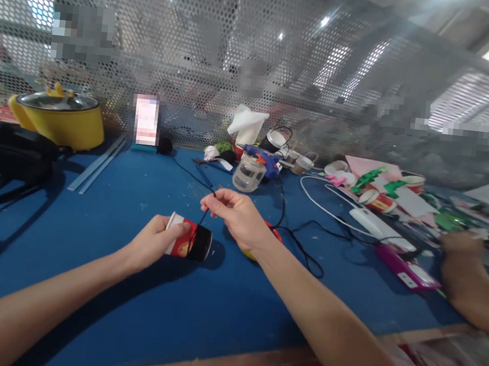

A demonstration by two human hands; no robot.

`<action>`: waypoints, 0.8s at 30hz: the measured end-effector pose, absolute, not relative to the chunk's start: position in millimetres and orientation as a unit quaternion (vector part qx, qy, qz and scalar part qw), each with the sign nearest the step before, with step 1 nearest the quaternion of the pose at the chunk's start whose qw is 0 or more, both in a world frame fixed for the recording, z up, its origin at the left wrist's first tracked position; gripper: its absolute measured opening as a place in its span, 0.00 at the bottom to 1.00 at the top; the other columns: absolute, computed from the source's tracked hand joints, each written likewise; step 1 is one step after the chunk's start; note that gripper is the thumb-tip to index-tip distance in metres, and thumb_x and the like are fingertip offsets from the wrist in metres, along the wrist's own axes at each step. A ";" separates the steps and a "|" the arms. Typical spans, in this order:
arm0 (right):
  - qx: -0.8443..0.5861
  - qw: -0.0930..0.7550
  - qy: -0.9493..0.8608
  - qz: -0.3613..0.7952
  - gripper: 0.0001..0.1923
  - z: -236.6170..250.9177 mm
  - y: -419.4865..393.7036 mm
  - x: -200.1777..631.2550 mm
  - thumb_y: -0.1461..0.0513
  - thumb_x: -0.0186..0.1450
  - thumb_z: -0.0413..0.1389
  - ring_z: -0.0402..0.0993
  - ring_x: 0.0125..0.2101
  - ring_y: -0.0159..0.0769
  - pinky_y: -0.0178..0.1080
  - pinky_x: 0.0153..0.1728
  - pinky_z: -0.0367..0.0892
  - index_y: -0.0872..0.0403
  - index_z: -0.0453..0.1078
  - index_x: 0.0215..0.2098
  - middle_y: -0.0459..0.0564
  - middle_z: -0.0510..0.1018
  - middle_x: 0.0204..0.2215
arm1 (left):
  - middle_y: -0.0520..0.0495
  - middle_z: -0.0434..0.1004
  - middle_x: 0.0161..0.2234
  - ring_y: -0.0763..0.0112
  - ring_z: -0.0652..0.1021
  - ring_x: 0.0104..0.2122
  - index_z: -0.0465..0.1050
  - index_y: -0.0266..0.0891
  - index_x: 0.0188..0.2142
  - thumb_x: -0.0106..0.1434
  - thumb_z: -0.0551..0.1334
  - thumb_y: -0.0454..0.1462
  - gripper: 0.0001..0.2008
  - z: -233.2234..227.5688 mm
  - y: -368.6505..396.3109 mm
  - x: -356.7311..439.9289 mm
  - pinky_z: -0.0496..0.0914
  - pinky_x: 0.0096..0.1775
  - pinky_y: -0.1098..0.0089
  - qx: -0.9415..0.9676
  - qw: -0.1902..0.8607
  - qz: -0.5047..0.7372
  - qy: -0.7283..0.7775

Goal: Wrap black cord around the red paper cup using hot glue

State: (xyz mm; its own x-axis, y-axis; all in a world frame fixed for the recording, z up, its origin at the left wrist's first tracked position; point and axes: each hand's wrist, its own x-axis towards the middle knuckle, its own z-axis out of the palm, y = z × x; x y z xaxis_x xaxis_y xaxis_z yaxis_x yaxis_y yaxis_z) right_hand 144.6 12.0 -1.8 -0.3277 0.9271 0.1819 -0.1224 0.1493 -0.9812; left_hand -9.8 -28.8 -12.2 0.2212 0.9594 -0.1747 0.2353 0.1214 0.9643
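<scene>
My left hand (151, 243) grips a small paper cup (189, 240), red, white and black, held on its side just above the blue table (136, 300). My right hand (236, 216) pinches a thin black cord (205, 214) between thumb and fingers, a little above and to the right of the cup. The cord runs down from my fingers to the cup. An orange and yellow object (274, 235) lies mostly hidden under my right wrist.
A glass jar (249, 173) and a blue glue gun (263, 158) stand behind my hands. Black and white cables (324, 210), a pink box (405, 272) and paper scraps lie at right, beside another person's hand (465, 248). A yellow pot (59, 114) sits far left before the perforated metal screen.
</scene>
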 end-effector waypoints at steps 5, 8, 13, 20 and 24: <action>-0.354 0.498 -0.605 0.510 0.07 -1.1 12.6 146.8 0.60 0.53 0.56 0.63 0.21 0.24 0.32 0.26 0.58 0.57 0.67 0.22 0.44 0.71 0.20 | 0.57 0.58 0.13 0.81 0.59 0.13 0.61 0.36 0.17 0.47 0.55 0.41 0.11 -12.5 -25.3 -7.3 0.52 0.17 0.77 0.475 0.587 0.356 0.551; -0.352 0.510 -0.606 0.499 0.07 -0.1 11.7 146.5 0.60 0.52 0.56 0.64 0.22 0.25 0.32 0.27 0.59 0.56 0.66 0.22 0.43 0.71 0.19 | 0.56 0.60 0.13 0.79 0.61 0.13 0.61 0.36 0.18 0.47 0.56 0.41 0.10 -14.7 -23.3 -7.7 0.53 0.18 0.76 0.448 0.596 0.353 0.565; -0.363 0.517 -0.612 0.477 0.07 0.8 10.0 146.3 0.60 0.53 0.56 0.65 0.22 0.26 0.32 0.28 0.60 0.56 0.66 0.22 0.44 0.71 0.19 | 0.56 0.60 0.13 0.78 0.61 0.14 0.62 0.36 0.18 0.48 0.55 0.41 0.10 -15.2 -25.0 -7.7 0.53 0.18 0.76 0.459 0.585 0.347 0.571; -0.382 0.501 -0.634 0.448 0.08 -0.6 8.9 145.1 0.59 0.53 0.55 0.65 0.23 0.27 0.33 0.27 0.60 0.56 0.66 0.22 0.45 0.71 0.20 | 0.58 0.53 0.12 0.82 0.55 0.13 0.56 0.37 0.15 0.50 0.53 0.41 0.13 -10.7 -36.3 -2.3 0.49 0.17 0.77 0.549 0.549 0.323 0.541; -0.402 0.479 -0.647 0.436 0.09 -2.5 11.2 145.1 0.59 0.53 0.55 0.64 0.22 0.27 0.33 0.27 0.60 0.57 0.66 0.21 0.45 0.71 0.19 | 0.58 0.54 0.13 0.82 0.55 0.14 0.56 0.37 0.15 0.50 0.54 0.43 0.15 -12.0 -40.3 -2.8 0.50 0.17 0.78 0.575 0.546 0.341 0.505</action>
